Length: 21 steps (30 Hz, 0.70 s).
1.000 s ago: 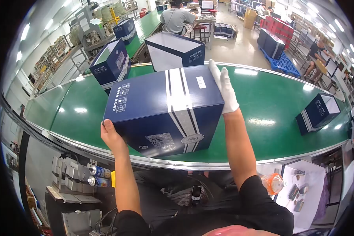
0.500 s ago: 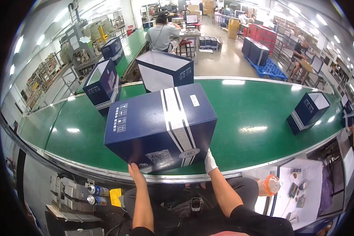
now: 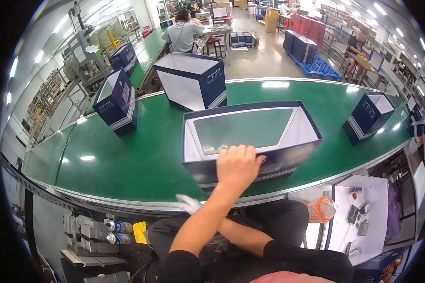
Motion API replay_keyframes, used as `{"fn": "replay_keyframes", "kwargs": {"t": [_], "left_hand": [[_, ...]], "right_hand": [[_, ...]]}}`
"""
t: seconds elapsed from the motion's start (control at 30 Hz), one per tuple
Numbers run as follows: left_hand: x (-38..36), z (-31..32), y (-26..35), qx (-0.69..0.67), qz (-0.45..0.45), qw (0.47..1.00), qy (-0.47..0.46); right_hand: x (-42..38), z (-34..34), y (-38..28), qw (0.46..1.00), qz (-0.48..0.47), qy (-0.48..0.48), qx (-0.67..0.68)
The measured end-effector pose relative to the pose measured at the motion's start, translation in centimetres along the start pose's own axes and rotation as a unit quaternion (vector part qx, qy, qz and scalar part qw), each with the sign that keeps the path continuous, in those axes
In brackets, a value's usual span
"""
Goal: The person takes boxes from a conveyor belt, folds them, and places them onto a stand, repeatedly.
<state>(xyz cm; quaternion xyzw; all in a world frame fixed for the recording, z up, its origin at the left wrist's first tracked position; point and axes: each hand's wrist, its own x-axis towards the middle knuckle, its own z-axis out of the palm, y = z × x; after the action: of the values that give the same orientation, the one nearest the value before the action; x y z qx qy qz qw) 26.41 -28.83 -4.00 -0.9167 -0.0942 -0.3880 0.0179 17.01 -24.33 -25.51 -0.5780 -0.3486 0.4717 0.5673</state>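
Note:
A dark blue box with a white inside stands on the green conveyor belt in front of me, its open side facing up. Green shows through a large white-edged area within it. My left hand is bare and grips the near rim, fingers folded over the edge and thumb to the right. Crossing beneath my left forearm, my right arm reaches left. My right hand, covered in white, is at the belt's front edge, apart from the box. Its fingers are blurred and partly hidden.
Other blue boxes stand on the belt: an open one behind, one at left, another at right. An orange-labelled bottle and a white tray sit lower right. Spray cans lie lower left. Several people work beyond.
The box went from tilted in both hands to standing open side up, further right. My left hand moved right onto its rim. My right hand let go and crossed left under my left arm.

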Motion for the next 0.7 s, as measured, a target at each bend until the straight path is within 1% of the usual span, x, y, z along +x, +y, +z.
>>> {"fn": "replay_keyframes", "kwargs": {"t": [0.03,0.07,0.1,0.13,0.17,0.2,0.23,0.27,0.3,0.33,0.37,0.4,0.43,0.5,0.57,0.6,0.63,0.67,0.7], "left_hand": [[0.0,0.1,0.5,0.001,0.002,1.000,-0.001],[-0.1,0.3,0.9,-0.002,0.000,1.000,-0.008],[-0.3,0.4,1.1,-0.006,-0.001,1.000,-0.016],[-0.5,0.6,1.4,-0.012,-0.001,1.000,-0.024],[-0.6,0.7,1.6,-0.018,-0.001,0.999,-0.033],[-0.6,0.5,1.6,-0.047,0.022,0.999,-0.014],[-0.6,0.4,1.4,-0.076,0.043,0.996,0.007],[-0.7,-0.2,0.8,-0.074,0.043,0.996,0.010],[-1.3,-1.4,0.0,-0.100,0.059,0.993,0.026],[-2.1,-2.3,-1.2,-0.126,0.075,0.988,0.041],[-3.8,-2.2,-3.3,-0.110,0.056,0.992,0.023],[-5.7,-1.8,-5.9,-0.095,0.038,0.995,0.003],[-7.2,-1.5,-8.1,-0.074,-0.015,0.997,-0.016],[-10.1,1.3,-11.9,-0.077,-0.118,0.989,-0.043],[-9.7,3.6,-13.0,-0.075,-0.114,0.989,-0.052],[-9.2,5.1,-13.1,-0.077,-0.113,0.989,-0.054],[-8.1,6.4,-13.4,-0.091,-0.105,0.988,-0.065],[-6.9,7.6,-13.8,-0.105,-0.099,0.987,-0.076],[-5.7,8.5,-14.0,-0.099,-0.091,0.988,-0.079]], "right_hand": [[0.8,0.5,-1.0,0.998,-0.050,0.031,-0.005],[1.9,-0.2,-3.6,0.995,-0.061,0.074,-0.034],[2.9,-1.1,-4.5,0.995,-0.063,0.076,-0.030],[4.2,-2.4,-3.9,0.989,-0.033,0.132,-0.064],[5.2,-3.1,-3.3,0.959,-0.055,0.212,-0.179],[6.4,-3.8,-1.8,0.908,-0.057,0.297,-0.289],[7.0,-4.1,-1.2,0.787,-0.109,0.388,-0.466],[6.5,-5.8,-0.1,0.796,-0.109,0.401,-0.441],[5.5,-8.2,-0.7,0.846,-0.093,0.395,-0.345],[3.3,-11.1,-2.8,0.909,-0.052,0.377,-0.173],[1.3,-14.1,-5.1,0.924,-0.018,0.380,-0.027],[0.1,-17.0,-6.2,0.914,0.003,0.400,0.066],[-0.5,-19.4,-6.4,0.898,0.015,0.427,0.105],[0.5,-22.5,-2.2,0.856,-0.028,0.516,-0.036],[0.8,-24.6,-1.0,0.781,-0.076,0.591,-0.185],[0.7,-24.4,-0.5,0.780,-0.074,0.593,-0.185],[0.6,-22.9,-0.6,0.808,0.000,0.520,-0.277],[0.5,-21.4,-0.5,0.820,0.074,0.435,-0.364],[-0.1,-19.9,0.7,0.750,0.032,0.433,-0.499]]}}
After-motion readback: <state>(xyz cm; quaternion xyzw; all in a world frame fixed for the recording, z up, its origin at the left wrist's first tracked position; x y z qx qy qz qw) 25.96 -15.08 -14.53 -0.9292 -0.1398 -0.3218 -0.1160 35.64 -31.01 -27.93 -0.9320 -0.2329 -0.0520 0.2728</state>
